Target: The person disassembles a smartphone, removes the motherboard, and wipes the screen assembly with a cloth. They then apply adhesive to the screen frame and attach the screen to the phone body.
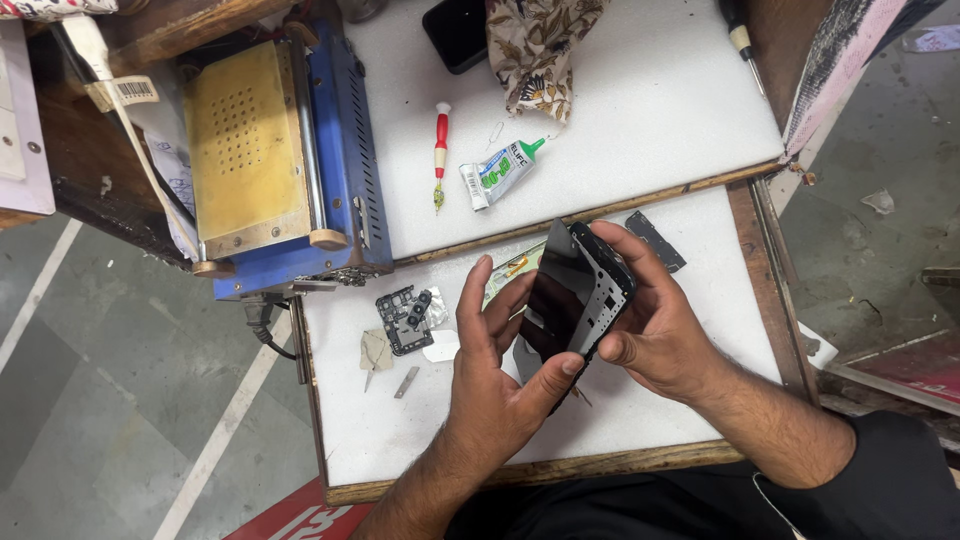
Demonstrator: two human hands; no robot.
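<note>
bare forearms, black sleeve

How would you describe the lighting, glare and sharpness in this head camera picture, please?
Head view: even, soft light with faint shadows under the left hand and right hand; the glossy black phone screen panel they hold reflects little; the white foam work mat is bright but not blown out; focus is sharp throughout, with slight wide-angle bending at the edges.

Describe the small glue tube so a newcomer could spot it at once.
Start at the blue machine on the upper white board. Right of it lies a red-handled screwdriver, and beside that the glue tube: the only thing with a green cap.
</note>
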